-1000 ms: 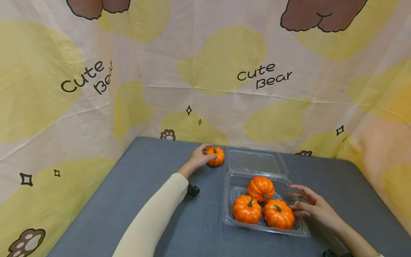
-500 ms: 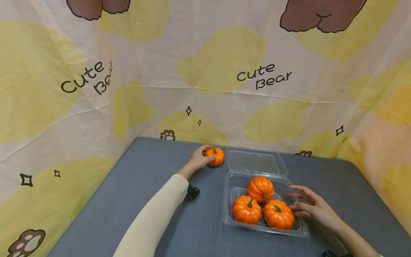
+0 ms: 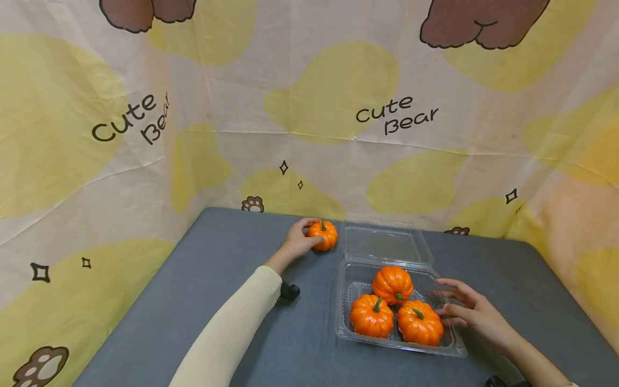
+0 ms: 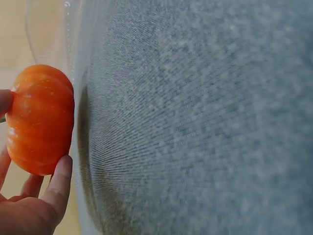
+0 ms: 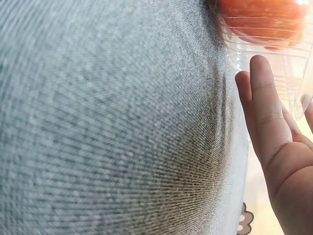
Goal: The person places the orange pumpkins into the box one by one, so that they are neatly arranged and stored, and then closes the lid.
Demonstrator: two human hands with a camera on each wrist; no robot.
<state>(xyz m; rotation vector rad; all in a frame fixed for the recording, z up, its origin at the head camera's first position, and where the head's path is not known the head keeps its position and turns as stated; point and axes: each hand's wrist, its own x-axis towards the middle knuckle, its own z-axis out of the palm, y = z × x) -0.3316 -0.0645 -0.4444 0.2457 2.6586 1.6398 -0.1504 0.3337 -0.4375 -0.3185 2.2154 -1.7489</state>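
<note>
My left hand (image 3: 298,239) holds a small orange pumpkin (image 3: 323,236) with a green stem, near the back of the table. In the left wrist view, thumb and fingers lie around this pumpkin (image 4: 41,120), close to the grey cloth; whether it touches the cloth I cannot tell. A clear plastic clamshell box (image 3: 344,301) stands with its lid (image 3: 387,243) folded back. Inside sit three more pumpkins: one at the back (image 3: 393,285), one front left (image 3: 372,316), one front right (image 3: 420,322). My right hand (image 3: 476,314) rests at the box's right side, fingers fairly straight.
A grey cloth covers the table (image 3: 217,301). Behind and beside it hangs a patterned curtain (image 3: 309,107) with yellow patches and bear prints. The left forearm in a cream sleeve (image 3: 232,333) reaches across the table to the left of the box.
The left hand and its pumpkin have shifted very slightly left. The right hand, the box and the pumpkins in it look the same.
</note>
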